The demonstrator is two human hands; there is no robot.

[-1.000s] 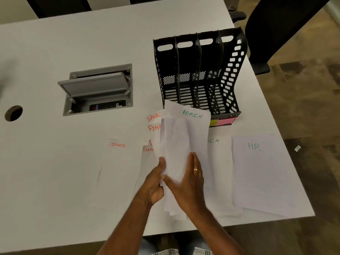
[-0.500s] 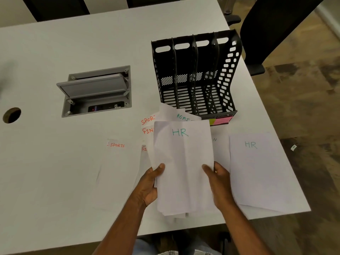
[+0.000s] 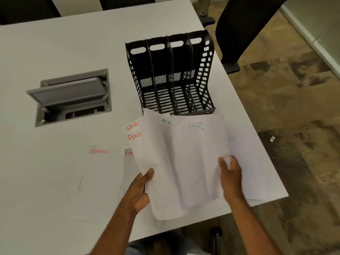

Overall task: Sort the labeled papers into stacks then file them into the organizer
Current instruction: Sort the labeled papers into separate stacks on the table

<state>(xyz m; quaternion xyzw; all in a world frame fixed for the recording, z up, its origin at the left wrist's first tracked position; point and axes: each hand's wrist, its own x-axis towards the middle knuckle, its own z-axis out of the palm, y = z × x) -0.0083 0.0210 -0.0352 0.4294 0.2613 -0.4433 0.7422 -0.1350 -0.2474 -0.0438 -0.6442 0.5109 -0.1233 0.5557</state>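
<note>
Your black mesh organizer point(image 3: 171, 76) stands upright at 12 o'clock from the sheets you hold, its four slots open toward you and with nothing in them. In front of it, the HR sheet point(image 3: 198, 159) is lifted off the worktop, slightly tilted, its green label blurred. It overlaps the fanned bundle point(image 3: 156, 162) at its 9 o'clock, where a green "ADM" heading and red "SPOR" and "FINA" headings peek out. Flat on the worktop, the SPORTS sheet point(image 3: 99, 162) lies at 9 o'clock, a second FIN-labelled sheet point(image 3: 128, 162) just beside the bundle, and another HR sheet point(image 3: 248, 162) at 3 o'clock, near the worktop's edge.
</note>
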